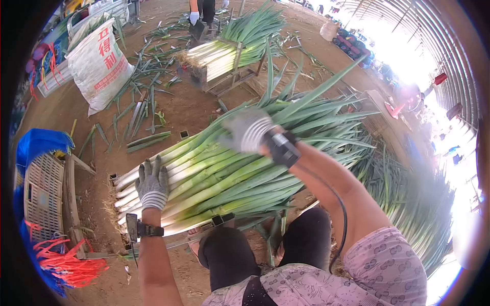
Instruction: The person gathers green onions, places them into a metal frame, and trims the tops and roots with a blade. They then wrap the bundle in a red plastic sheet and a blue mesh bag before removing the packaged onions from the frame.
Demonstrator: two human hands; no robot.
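Because the leeks [219, 173] lie lengthwise across a low metal-framed bench [218, 220] just beyond the person's two knees [227, 255], their rooted white ends sit level at the bench's left end while the green tops overhang its right end; that likely keeps the stalks even with one another. They are far too many to count and form one thick bundle. The left hand [152, 186], in a grey knit glove, is spread wide and laid flat on the white stalks near the left end, closed on nothing, probably pressing so the round stalks do not roll off the near edge. The right hand [248, 130], also gloved, rests on the greener stretch toward the middle of the bundle; it is blurred, so I cannot tell whether its fingers are curled around any stalks. Each wrist carries one dark strapped unit, two in all, and one black cable [342, 214] runs down the right forearm. Past the bench's far edge, loose trimmed leaves [148, 140] are scattered over the dirt floor. To the left are one blue crate [41, 145] and a tangle of orange string [66, 262]. Farther off stand one white printed sack [97, 64] and a second bundle [229, 46] on its own wooden rack, and beside it another person's gloved hand [194, 18].
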